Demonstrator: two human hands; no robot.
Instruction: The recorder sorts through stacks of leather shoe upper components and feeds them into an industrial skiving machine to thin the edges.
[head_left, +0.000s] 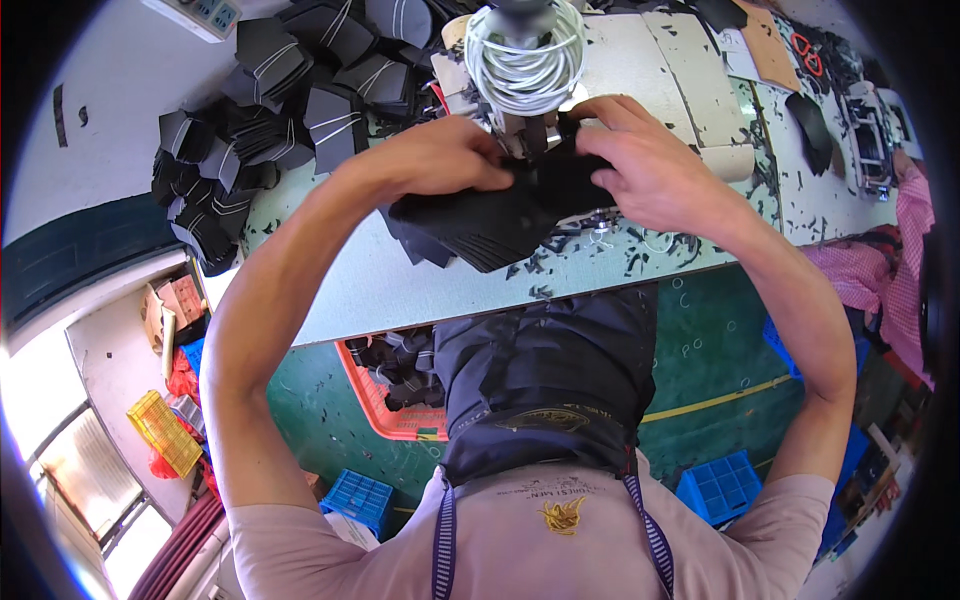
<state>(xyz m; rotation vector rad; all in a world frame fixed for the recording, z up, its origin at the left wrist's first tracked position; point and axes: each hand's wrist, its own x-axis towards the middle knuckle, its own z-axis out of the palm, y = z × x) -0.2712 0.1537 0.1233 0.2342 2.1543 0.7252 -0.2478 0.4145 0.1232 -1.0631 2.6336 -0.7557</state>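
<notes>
While fingers of R hand [655, 170] pinch the black piece [575, 182] at 12 o'clock, by the machine [640, 80], & L hand's [440, 158] curl at its edge (grip unclear), prob best guide it flat w/ fingertips clear.

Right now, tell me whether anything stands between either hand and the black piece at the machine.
Nothing visible does: the left hand and right hand both reach the black piece, though the left fingertips are partly hidden. The machine comes down between the hands, blocking neither.
</notes>
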